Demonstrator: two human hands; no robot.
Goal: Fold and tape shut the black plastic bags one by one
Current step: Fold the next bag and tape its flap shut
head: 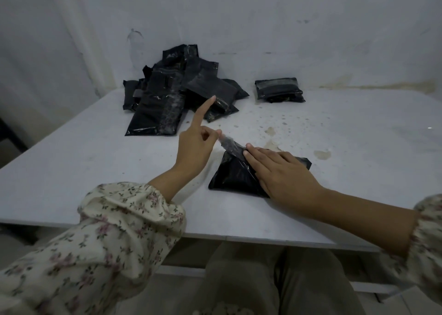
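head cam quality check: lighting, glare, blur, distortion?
Head view: dim, flat, bluish light with only soft shadows; wide-angle bowing shows along the table edges; small glare glints on the pile of black bags; the left hand and the strip it pinches are slightly motion-blurred; the right hand on the near bag looks sharper; the floral sleeve and lap are soft.

One black plastic bag (235, 178) lies folded near the front edge, a clear tape strip (228, 144) lifted off its top. Unsorted pile of bags (172, 97) at rear; one taped packet (278, 90) lies apart.
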